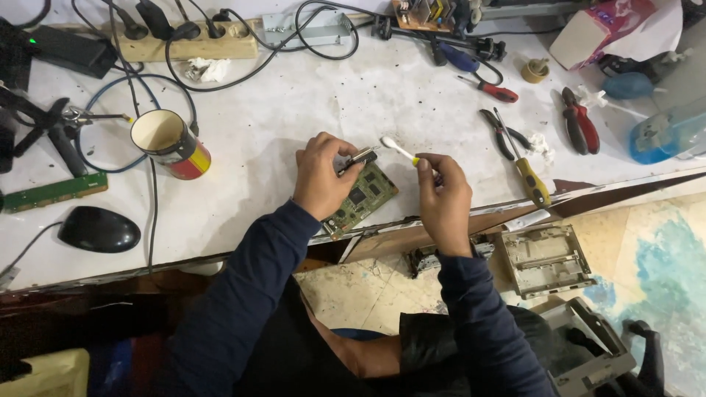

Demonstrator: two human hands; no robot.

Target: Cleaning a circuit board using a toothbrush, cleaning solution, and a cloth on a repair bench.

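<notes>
Your left hand (321,176) is clamped on the green circuit board (362,200), fingers curled over its upper edge, holding it tilted at the front edge of the white table (294,95). Your right hand (443,197) pinches a cotton swab (399,149) by its yellow-marked stick, the white tip pointing up and left, just beside the board's metal connector but apart from it.

At the table's far right corner lies a pink and white box-shaped package (599,29), tilted, with white paper spilling over it. Below it, at the right edge, sits a clear blue plastic container (665,132); what is inside it cannot be told. To your left stands a mug (169,142) with red, yellow and black bands, its pale inside showing nothing in it. A small yellowish tape roll (535,70) stands near the red-handled screwdriver (491,89). A black mouse (99,229) rests near the table's left front edge.
</notes>
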